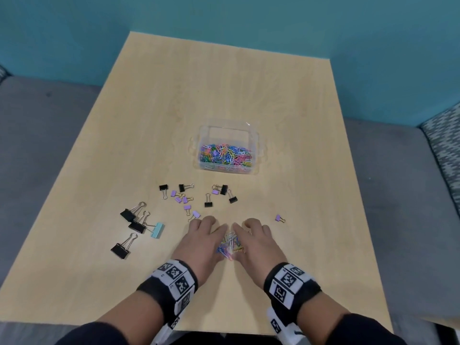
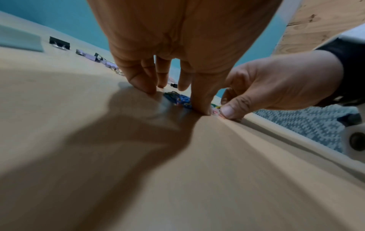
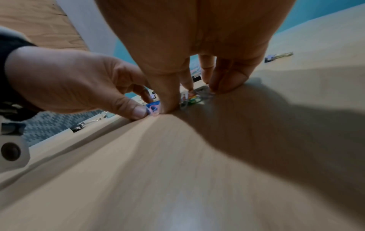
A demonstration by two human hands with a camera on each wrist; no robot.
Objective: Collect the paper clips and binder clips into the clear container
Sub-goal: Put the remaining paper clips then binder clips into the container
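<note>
Coloured paper clips (image 1: 230,242) heaped between my left hand (image 1: 201,241) and right hand (image 1: 256,242), grips curled round them, nearer me than the clear container (image 1: 257,135); next, lift them across; binder clips (image 1: 135,220) wait.

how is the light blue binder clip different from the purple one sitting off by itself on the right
The light blue binder clip is clearly larger than the lone purple binder clip. The blue one lies left of the hands, touching a cluster of big black binder clips; the purple one lies alone, right of the hands. Both lie loose on the table, outside the clear container.
</note>
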